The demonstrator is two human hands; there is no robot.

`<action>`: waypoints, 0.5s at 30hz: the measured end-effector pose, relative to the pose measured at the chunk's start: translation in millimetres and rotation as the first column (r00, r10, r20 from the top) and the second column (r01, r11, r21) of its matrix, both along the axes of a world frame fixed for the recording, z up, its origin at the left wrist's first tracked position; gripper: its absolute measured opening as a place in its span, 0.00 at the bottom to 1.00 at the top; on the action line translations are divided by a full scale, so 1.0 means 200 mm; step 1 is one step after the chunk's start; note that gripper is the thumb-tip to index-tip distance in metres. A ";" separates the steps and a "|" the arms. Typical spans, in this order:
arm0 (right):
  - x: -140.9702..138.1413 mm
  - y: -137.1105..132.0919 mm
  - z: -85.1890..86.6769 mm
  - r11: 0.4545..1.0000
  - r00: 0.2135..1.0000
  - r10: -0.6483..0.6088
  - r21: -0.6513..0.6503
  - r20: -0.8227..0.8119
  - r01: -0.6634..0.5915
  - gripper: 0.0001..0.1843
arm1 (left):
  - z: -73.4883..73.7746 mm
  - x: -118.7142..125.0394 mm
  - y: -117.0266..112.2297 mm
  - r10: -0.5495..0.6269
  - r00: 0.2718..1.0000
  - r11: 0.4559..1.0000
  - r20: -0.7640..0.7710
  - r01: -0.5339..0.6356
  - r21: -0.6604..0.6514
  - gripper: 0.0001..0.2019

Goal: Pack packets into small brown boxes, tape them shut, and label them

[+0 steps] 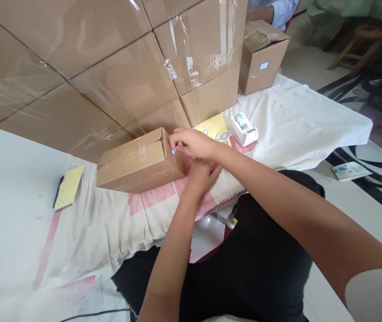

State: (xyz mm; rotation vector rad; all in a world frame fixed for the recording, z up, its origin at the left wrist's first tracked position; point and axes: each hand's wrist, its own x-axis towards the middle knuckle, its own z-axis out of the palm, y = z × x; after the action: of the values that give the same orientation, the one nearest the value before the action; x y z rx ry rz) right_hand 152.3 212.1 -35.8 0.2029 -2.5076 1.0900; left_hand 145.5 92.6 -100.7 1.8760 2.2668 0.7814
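A closed cardboard box [137, 161] lies lengthwise on the cloth-covered table in front of me. At its right end my right hand [193, 141] is closed, with finger and thumb pinching a small label [173, 151] against or close to the end face. Just below it, my left hand [202, 176] rests low over the pink part of the cloth, its thumb apart and some fingers hidden behind my right hand. Beyond my right wrist lies a yellow sheet of blue-edged labels [216, 127], partly covered. A white tape dispenser [243, 128] stands beside the sheet.
Stacked, taped cardboard boxes [110, 67] form a wall behind the work. A labelled box [263, 58] sits farther right, near another person's arm [261, 13]. A yellow pad [70, 187] lies at left. A wooden stool [362, 47] and a booklet [351, 171] are on the floor.
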 end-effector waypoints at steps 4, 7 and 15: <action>0.00 0.00 0.01 1.000 1.000 0.003 0.011 -0.010 -0.003 0.09 | -0.01 0.00 0.00 -0.001 1.000 1.000 -0.003 0.001 0.004 0.13; 0.01 0.00 0.02 1.000 1.000 -0.001 0.007 -0.001 0.001 0.09 | 0.00 0.00 0.00 -0.003 1.000 1.000 -0.004 0.003 0.007 0.13; 0.01 -0.01 0.01 1.000 1.000 -0.016 0.003 0.018 0.016 0.07 | 0.00 0.00 0.00 -0.012 1.000 1.000 -0.008 0.013 0.018 0.16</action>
State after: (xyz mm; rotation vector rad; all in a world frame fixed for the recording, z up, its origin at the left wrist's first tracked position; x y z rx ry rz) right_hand 153.6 210.5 -34.5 0.1737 -2.5227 1.0869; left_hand 145.1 91.8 -100.2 1.9026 2.2579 0.7970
